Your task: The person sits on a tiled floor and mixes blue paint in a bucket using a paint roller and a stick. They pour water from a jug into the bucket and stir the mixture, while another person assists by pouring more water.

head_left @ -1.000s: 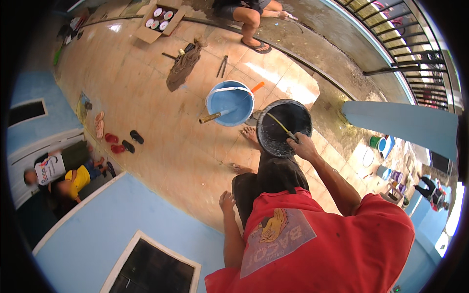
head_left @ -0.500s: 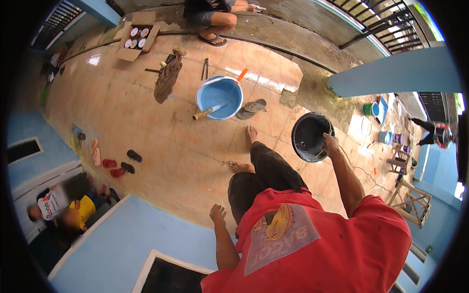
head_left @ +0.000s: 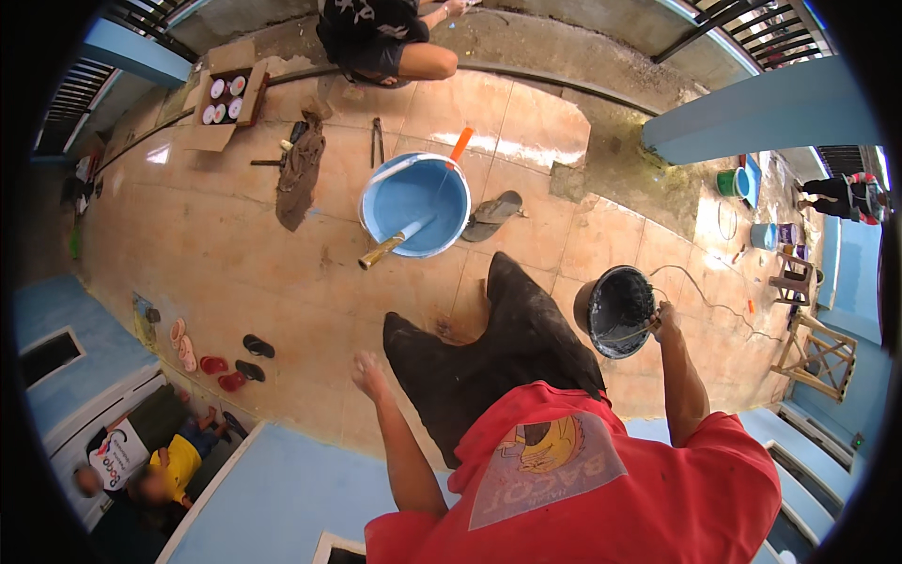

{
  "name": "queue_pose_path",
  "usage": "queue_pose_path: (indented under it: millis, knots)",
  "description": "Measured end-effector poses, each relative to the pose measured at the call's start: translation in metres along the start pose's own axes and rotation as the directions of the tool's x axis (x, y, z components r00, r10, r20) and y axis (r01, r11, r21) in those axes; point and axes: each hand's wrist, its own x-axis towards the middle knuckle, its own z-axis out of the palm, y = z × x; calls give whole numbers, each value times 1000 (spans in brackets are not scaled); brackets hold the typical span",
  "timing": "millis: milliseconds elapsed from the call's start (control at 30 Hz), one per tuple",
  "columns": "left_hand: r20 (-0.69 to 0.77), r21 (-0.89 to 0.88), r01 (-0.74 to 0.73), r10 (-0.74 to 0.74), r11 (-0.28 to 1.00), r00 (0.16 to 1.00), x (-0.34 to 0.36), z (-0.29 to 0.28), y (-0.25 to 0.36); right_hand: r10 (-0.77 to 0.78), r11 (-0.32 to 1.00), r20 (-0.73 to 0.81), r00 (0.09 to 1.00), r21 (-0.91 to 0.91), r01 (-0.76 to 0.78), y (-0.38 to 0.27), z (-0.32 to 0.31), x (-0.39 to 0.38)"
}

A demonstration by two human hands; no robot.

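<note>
My right hand [head_left: 665, 321] is closed on the thin wire handle of a black bucket [head_left: 623, 293]. The bucket hangs tilted at my right side, its inside smeared with grey residue. Nothing is in my left hand [head_left: 370, 376], held out beside my left knee with the fingers stretched. In front of me stands a large pail [head_left: 376, 209] of light blue paint. A wooden-ended pole [head_left: 383, 250] leans in it, and a tool with an orange handle [head_left: 461, 143] rests at its rim. One grey flip-flop [head_left: 492, 215] lies right beside the pail.
A brown rag [head_left: 300, 179] and pliers-like tool [head_left: 377, 143] lie beyond the pail. A carton of cans [head_left: 224, 141] sits far left. Someone crouches [head_left: 376, 42] at the far edge. A cord [head_left: 705, 293] trails rightward; sandals [head_left: 254, 346] and two seated people are at left.
My knees have bent and I am lower, nearer the paint pail. The black bucket has shifted right and down, tilting more. My left hand has moved forward and to the left, its fingers straightening.
</note>
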Motion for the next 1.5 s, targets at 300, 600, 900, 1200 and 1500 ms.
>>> queue_pose_path:
  millis: [300,600,900,1200,1500]
  knots:
    - [207,-103,-559,568,823,797,105,209,15,-407,914,-60,912,-13,407,85,105,142]
    - [225,-517,-524,698,677,679,121,266,-10,-734,675,-120,669,-238,698,98,156,207]
    - [174,-606,-686,908,404,381,64,282,29,-970,193,118,211,-151,970,91,368,83]
    - [16,-622,-760,973,189,230,15,216,95,-895,241,428,123,232,942,-11,604,-101]
    - [-10,-481,-872,994,94,113,10,182,100,-785,566,615,77,661,493,17,609,-191]
